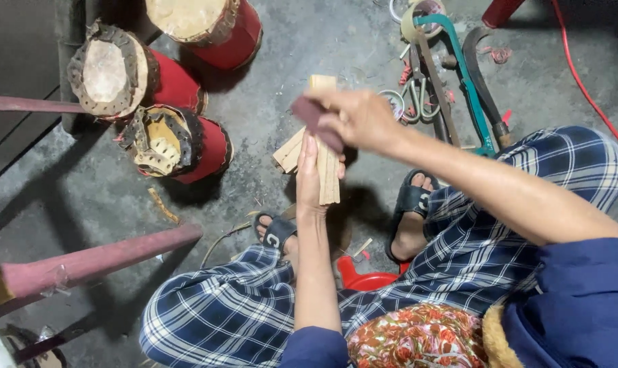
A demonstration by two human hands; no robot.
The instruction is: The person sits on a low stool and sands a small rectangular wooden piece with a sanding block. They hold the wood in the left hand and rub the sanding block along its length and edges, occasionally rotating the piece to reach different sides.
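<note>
Nearest, floral cloth [418, 337] on the lap, with blue checked trousers [241, 307] spread to both sides. Just beyond, wooden strips [326, 167] bundled upright in the left hand [310, 178], fingers closed around the lower part, seemingly to keep the pale, flat, rough-cut pieces steady. Pressed against the top of the bundle, dark reddish abrasive piece [315, 121] pinched in the right hand [363, 119], held flat probably for rubbing the wood. Underneath, black sandals [411, 201] on grey concrete floor [268, 123]. Further left, three red drums [179, 143] with worn hide tops. Further right, green hacksaw [469, 85], scissors [418, 95] and tape roll [412, 17] lying within reach.
</note>
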